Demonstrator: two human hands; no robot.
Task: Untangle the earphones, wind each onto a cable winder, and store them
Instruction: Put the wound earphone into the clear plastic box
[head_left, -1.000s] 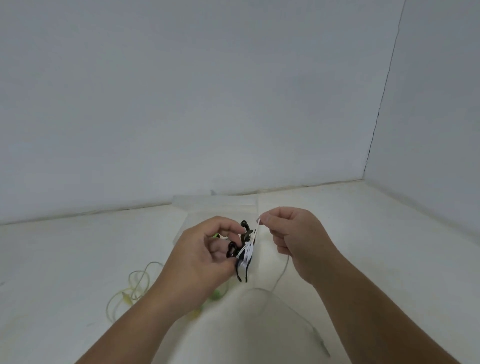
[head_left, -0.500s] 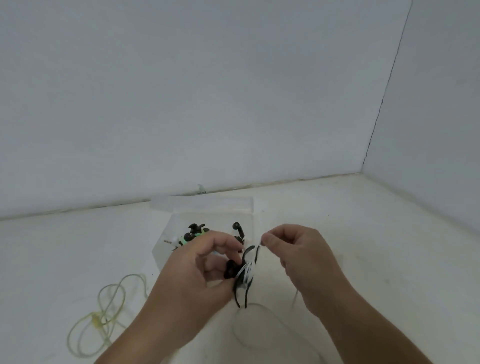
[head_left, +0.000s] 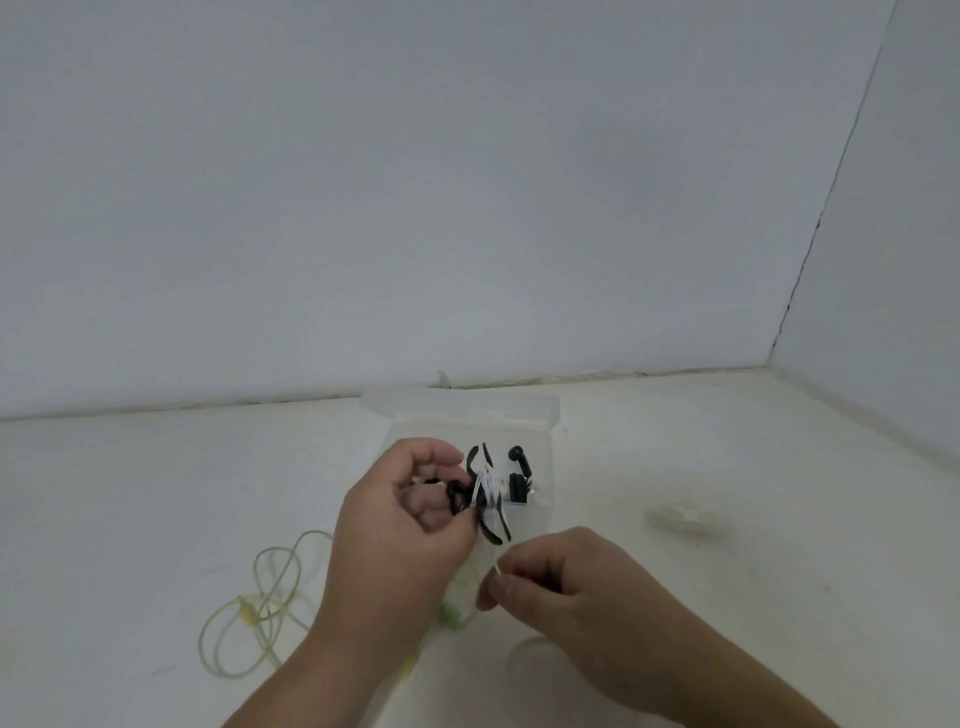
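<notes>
Winding: the white cable is going onto the winder. It likely goes best under light, even tension, with turns laid side by side in the waist, the pinch sliding along so no kink is wound in, and a tail left to tuck.
Table (head_left: 156, 493): white, and carries everything.
Box (head_left: 540, 410): clear and open, just behind the hands, with black earphones (head_left: 519, 457) inside.
Left hand (head_left: 400, 530): raised over the box's near edge, fingers curled round the winder, thumb on top.
Right hand (head_left: 566, 577): lower and nearer, thumb and forefinger pinching the white cable, other fingers folded in.
Yellow earphones (head_left: 270, 592): loose loops on the table, left of the left forearm, unwound.
Winder (head_left: 501, 525): black, held in the left hand, its arms sticking out above and below.
White cable (head_left: 488, 480): several turns round the winder's middle, then a short run down to the right pinch; the rest is hard to make out.
</notes>
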